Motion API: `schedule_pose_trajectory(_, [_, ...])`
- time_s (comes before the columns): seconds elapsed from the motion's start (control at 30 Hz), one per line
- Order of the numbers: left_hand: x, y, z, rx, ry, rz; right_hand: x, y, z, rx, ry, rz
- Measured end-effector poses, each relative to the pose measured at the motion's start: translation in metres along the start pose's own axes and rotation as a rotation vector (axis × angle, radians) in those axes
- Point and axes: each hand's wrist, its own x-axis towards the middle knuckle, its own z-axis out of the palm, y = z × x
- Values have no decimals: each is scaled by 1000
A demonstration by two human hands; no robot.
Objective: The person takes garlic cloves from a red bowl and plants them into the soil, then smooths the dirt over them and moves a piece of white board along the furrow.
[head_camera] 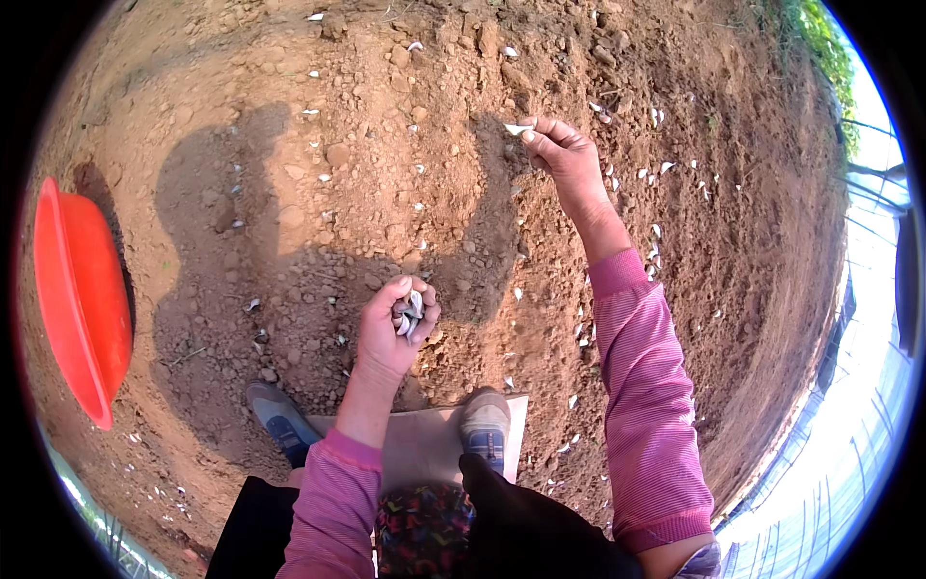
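Observation:
My left hand [394, 318] is cupped, palm up, around several garlic cloves [409, 315] in front of my body. Farther out and to the right, my right hand [564, 152] pinches a single garlic clove [518, 129] between thumb and fingers, just over the soil. Its height above the ground is hard to judge. Loose brown soil [362, 231] spreads below both hands, with garlic cloves lying on it in rough rows. One clove [508, 51] lies beyond the right hand, and a group of cloves [654, 253] is beside the right forearm.
A red plastic basin [87, 289] stands at the far left. My shoes [485, 420] are near a flat board-like sheet [419, 441], the right one resting on it. Pale sheeting [832, 449] curves along the right edge, with green plants [828, 43] above. My shadow falls across the soil.

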Motion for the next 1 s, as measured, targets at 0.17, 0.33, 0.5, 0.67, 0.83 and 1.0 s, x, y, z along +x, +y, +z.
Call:
schedule_pose_trajectory(0.17, [6,3,12,19,-48,34,-28,2,5,229,-168,53])
schedule_pose_trajectory(0.33, [32,17,62,139,-139,159,-68,-18,25,-194,-294,-107])
schedule_pose_trajectory(0.5, [43,16,91,223,-193,164,-84,-12,29,-122,-309,-160])
schedule_pose_trajectory(0.67, [37,11,83,180,-108,108,-89,8,36,326,-217,63])
schedule_pose_trajectory(0.83, [34,14,49,162,-88,91,-29,-3,9,-58,34,-37])
schedule_pose_trajectory(1.0, [23,13,37,160,-18,57,28,-4,9,-642,146,-112])
